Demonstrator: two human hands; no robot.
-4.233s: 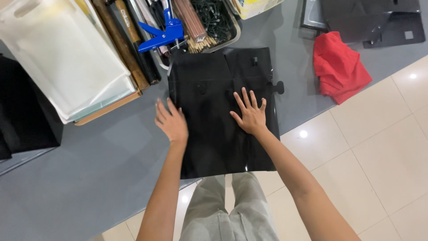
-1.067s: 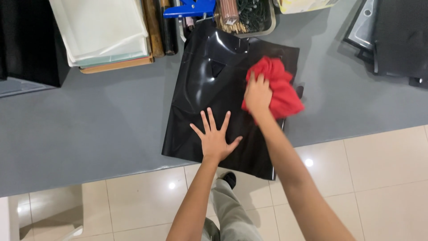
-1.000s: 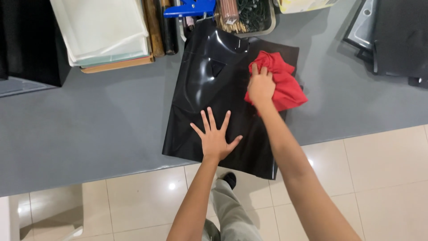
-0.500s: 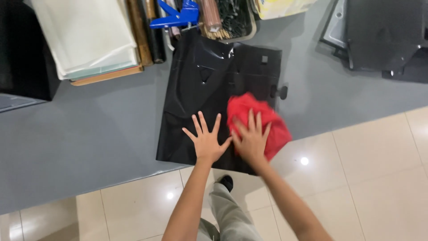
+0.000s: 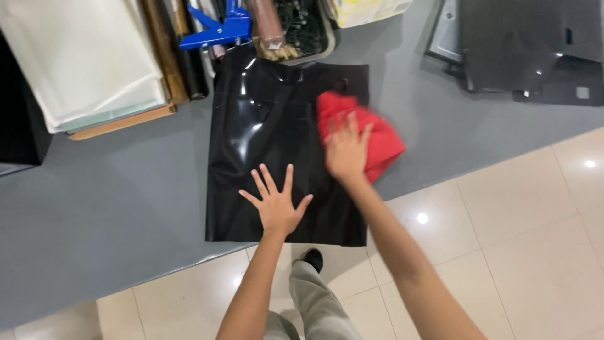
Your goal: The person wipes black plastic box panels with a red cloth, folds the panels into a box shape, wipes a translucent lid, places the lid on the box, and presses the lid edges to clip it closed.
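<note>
A glossy black plastic panel (image 5: 264, 126) lies flat on the grey table (image 5: 113, 201), its near edge at the table's front. My left hand (image 5: 277, 204) presses flat on the panel's near part, fingers spread, holding nothing. My right hand (image 5: 346, 151), blurred by motion, presses a crumpled red cloth (image 5: 377, 135) against the panel's right side. The cloth spills past the panel's right edge onto the table.
At the back stand a blue clamp (image 5: 217, 31), a tray of dark small parts (image 5: 302, 28), brown strips (image 5: 163, 56) and a stack of pale sheets (image 5: 82, 63). More black panels (image 5: 528, 50) lie back right. A tiled floor (image 5: 516, 252) lies below the table edge.
My right hand has fetched the red cloth from the right and rubs it over the panel's right side, down then back up. My left hand stays flat on the panel.
</note>
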